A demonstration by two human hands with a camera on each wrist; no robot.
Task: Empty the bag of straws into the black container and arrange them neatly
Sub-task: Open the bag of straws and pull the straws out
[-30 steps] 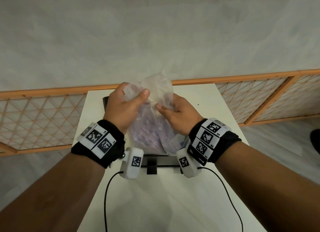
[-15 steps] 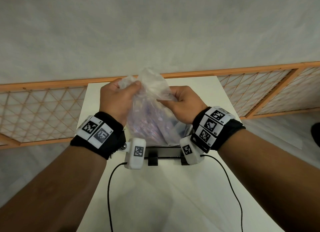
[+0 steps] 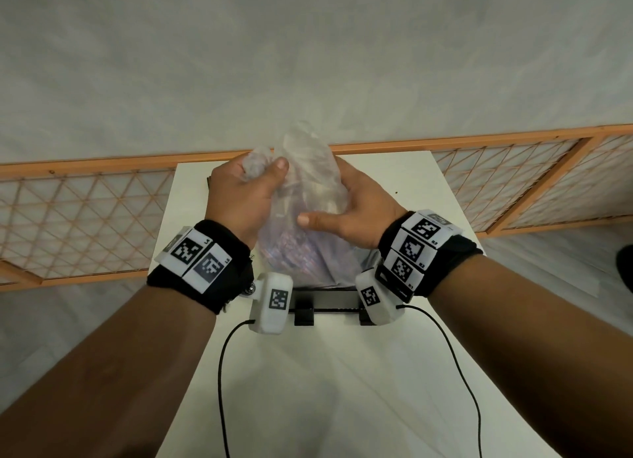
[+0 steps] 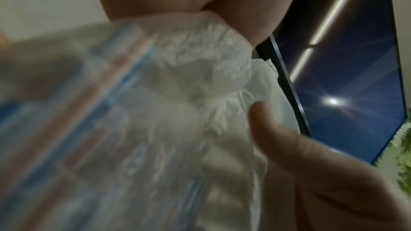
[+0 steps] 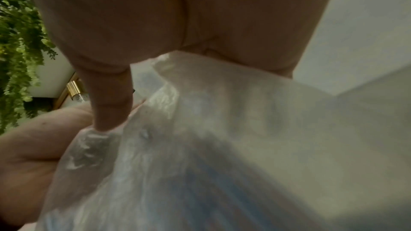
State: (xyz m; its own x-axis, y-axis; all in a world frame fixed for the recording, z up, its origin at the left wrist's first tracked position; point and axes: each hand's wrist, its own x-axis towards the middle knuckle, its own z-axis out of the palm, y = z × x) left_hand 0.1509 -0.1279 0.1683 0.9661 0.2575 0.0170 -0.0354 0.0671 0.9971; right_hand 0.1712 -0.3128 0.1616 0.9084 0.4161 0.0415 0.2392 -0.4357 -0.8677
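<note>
A clear plastic bag (image 3: 308, 197) of paper-wrapped straws (image 3: 291, 252) stands upright over the black container (image 3: 329, 298), most of which it hides. My left hand (image 3: 246, 190) grips the bunched top corner of the bag in a fist. My right hand (image 3: 346, 211) wraps the bag's right side, thumb pressed across the front. In the left wrist view the crumpled bag (image 4: 200, 69) is caught between my fingers, with blue and pink printed straw wrappers (image 4: 93, 111) blurred behind the film. In the right wrist view a finger presses into the bag (image 5: 200, 147).
The container sits on a narrow white table (image 3: 325, 389). Two black cables (image 3: 222, 372) trail from the wrist cameras over the near half. An orange lattice fence (image 3: 85, 217) runs behind the table on both sides. A black latch (image 3: 304, 315) juts from the container's near wall.
My right hand let go of its pinch near the bag's top and slid down to wrap the bag's side. The left hand closed tighter on the top, and the bag now stands more upright.
</note>
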